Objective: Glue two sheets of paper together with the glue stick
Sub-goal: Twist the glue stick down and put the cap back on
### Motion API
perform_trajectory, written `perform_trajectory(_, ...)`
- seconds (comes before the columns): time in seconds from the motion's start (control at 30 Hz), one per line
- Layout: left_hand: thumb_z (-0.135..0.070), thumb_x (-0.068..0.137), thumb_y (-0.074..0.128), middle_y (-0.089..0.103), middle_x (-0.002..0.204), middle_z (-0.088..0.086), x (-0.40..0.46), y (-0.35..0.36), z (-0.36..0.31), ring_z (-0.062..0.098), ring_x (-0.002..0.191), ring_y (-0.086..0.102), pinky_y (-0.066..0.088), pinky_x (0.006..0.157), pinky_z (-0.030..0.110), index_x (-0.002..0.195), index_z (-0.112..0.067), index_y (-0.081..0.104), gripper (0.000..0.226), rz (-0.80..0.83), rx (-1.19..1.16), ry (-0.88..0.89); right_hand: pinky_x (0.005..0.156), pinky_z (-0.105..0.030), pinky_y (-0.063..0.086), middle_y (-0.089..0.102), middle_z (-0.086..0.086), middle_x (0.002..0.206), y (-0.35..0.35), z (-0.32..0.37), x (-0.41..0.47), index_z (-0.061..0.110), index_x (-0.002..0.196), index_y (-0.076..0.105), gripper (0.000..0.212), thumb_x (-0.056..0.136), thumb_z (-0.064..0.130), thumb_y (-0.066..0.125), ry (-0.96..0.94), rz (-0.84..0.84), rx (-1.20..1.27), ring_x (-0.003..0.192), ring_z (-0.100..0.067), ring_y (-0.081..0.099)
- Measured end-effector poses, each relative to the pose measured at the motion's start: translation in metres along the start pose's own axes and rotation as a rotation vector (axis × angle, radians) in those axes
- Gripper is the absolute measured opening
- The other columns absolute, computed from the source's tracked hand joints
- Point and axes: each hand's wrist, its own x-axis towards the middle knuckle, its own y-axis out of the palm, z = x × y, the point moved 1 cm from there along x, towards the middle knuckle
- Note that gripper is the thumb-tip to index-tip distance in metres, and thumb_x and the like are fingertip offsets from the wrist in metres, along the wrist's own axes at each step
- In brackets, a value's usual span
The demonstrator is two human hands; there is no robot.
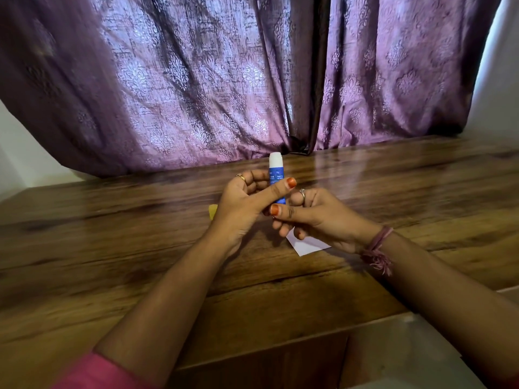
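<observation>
Standing upright, glue stick is gripped by left hand and pinched at base by right hand, above table centre.

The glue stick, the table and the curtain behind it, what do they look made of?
Glue stick: likely smooth plastic, a blue printed label and a white top.
Table: wood or wood-look laminate, glossy, with grain and reflections.
Curtain: woven purple fabric with a shiny embossed-looking floral pattern, hanging in folds.
</observation>
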Motion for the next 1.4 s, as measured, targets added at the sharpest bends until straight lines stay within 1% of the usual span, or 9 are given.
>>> perform_trajectory(0.07,-0.032,0.069,0.074,0.072,0.085,0.002,-0.003,0.003,-0.003,0.013,0.055,0.062,0.051,0.048,0.022,0.103,-0.012,0.066,0.040,0.165,-0.120,-0.078,0.041,-0.010,0.043,0.071,-0.002,0.069,-0.001,0.001,-0.001,0.003,0.090,0.071,0.023,0.075,0.019,0.067,0.044,0.068,0.085,0.056,-0.004,0.064)
perform_trajectory(0.13,-0.030,0.082,0.059,0.070,0.105,0.008,-0.006,0.005,-0.007,0.016,0.059,0.065,0.052,0.045,0.025,0.116,-0.006,0.061,0.041,0.325,-0.267,-0.158,0.042,-0.009,0.044,0.071,-0.001,0.069,-0.001,0.002,-0.002,0.009,0.088,0.076,0.017,0.079,0.017,0.064,0.066,0.133,0.165,0.055,-0.003,0.064)
perform_trajectory(0.2,-0.024,0.089,0.047,0.065,0.119,0.013,-0.009,0.003,-0.011,0.018,0.071,0.070,0.055,0.051,0.029,0.124,-0.001,0.053,0.042,0.462,-0.385,-0.217,0.044,-0.009,0.045,0.071,0.001,0.069,-0.002,0.003,-0.004,0.011,0.089,0.077,0.018,0.082,0.018,0.061,0.073,0.174,0.204,0.055,-0.003,0.063)
perform_trajectory(0.3,-0.015,0.090,0.042,0.065,0.119,0.014,-0.010,-0.003,-0.017,0.018,0.082,0.071,0.057,0.061,0.027,0.124,0.001,0.055,0.039,0.572,-0.453,-0.252,0.046,-0.008,0.047,0.071,0.001,0.070,-0.001,0.004,-0.005,0.013,0.089,0.077,0.018,0.081,0.020,0.062,0.093,0.207,0.232,0.056,-0.002,0.064)
perform_trajectory(0.5,-0.016,0.087,0.052,0.068,0.111,0.015,-0.008,-0.005,-0.015,0.020,0.082,0.068,0.055,0.057,0.027,0.108,-0.005,0.068,0.029,0.436,-0.329,-0.161,0.046,-0.009,0.048,0.072,-0.001,0.070,0.000,0.005,-0.006,0.011,0.088,0.077,0.018,0.078,0.015,0.063,0.110,0.165,0.231,0.056,-0.003,0.066)
perform_trajectory(0.7,-0.020,0.081,0.060,0.073,0.101,0.006,-0.005,-0.005,-0.014,0.019,0.085,0.062,0.054,0.063,0.023,0.095,-0.016,0.074,0.021,0.305,-0.185,-0.123,0.048,-0.011,0.051,0.073,-0.006,0.072,0.001,0.005,-0.006,0.008,0.087,0.076,0.019,0.072,0.015,0.067,0.112,0.094,0.198,0.057,-0.006,0.068)
perform_trajectory(0.87,-0.022,0.076,0.067,0.074,0.098,0.006,-0.003,-0.006,-0.013,0.013,0.077,0.068,0.056,0.066,0.025,0.091,-0.015,0.075,0.019,0.232,-0.142,-0.124,0.046,-0.011,0.051,0.073,-0.008,0.072,0.002,0.005,-0.005,-0.003,0.095,0.068,0.033,0.068,0.016,0.071,0.121,0.003,0.164,0.057,-0.007,0.068)
perform_trajectory(1.07,-0.023,0.069,0.074,0.074,0.095,0.007,-0.001,-0.007,-0.012,0.014,0.079,0.071,0.056,0.064,0.024,0.080,-0.019,0.077,0.012,0.176,-0.112,-0.099,0.050,-0.014,0.053,0.072,-0.008,0.069,0.004,0.003,-0.003,0.005,0.080,0.074,0.030,0.056,0.023,0.080,0.087,-0.053,0.120,0.055,-0.009,0.067)
perform_trajectory(1.4,-0.029,0.047,0.085,0.075,0.085,0.004,0.001,-0.004,-0.010,0.011,0.068,0.070,0.054,0.055,0.020,0.087,-0.017,0.064,0.047,0.039,-0.080,-0.121,0.050,-0.014,0.051,0.072,-0.005,0.068,0.006,0.002,-0.003,0.016,0.070,0.077,0.019,0.056,0.028,0.082,0.065,-0.065,0.058,0.056,-0.008,0.066)
